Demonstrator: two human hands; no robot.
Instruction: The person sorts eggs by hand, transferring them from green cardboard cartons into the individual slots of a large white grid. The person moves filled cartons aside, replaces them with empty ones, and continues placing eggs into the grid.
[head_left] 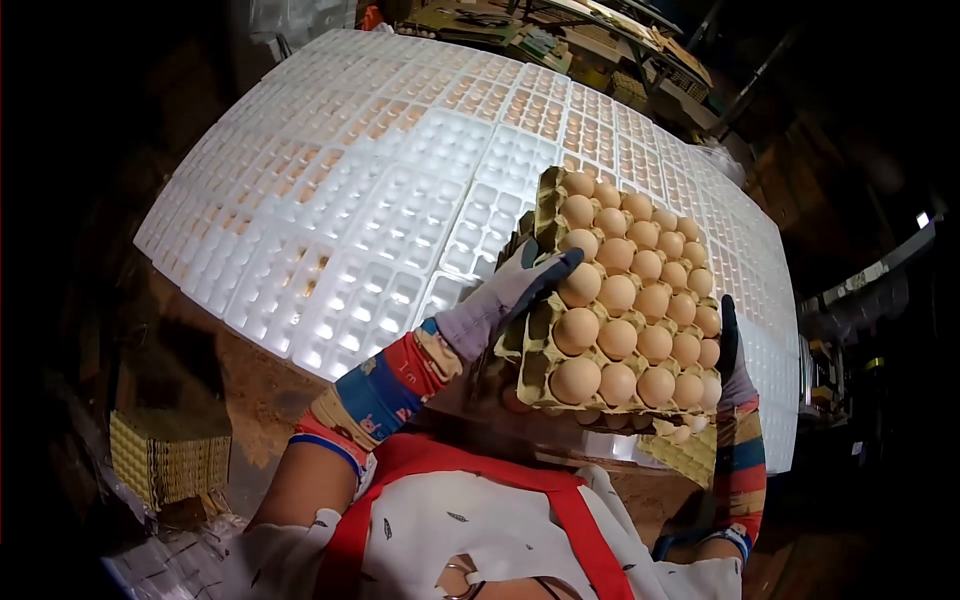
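Both gloved hands were raised chest-high, the left hand point(505, 295) curled with its dark fingertips point(560, 265) hooked forward, the right hand point(732, 355) held upright and edge-on, both forearms in striped sleeves bent upward.

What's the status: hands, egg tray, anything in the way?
Left hand and right hand, gloved, grip opposite edges of the egg tray. Tray full of brown eggs, held above white plastic trays. Nothing blocking.

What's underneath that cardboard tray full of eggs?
More egg-filled trays peek out beneath the top egg tray. Both gloved hands, left and right, grip the stack; its underside is hidden.
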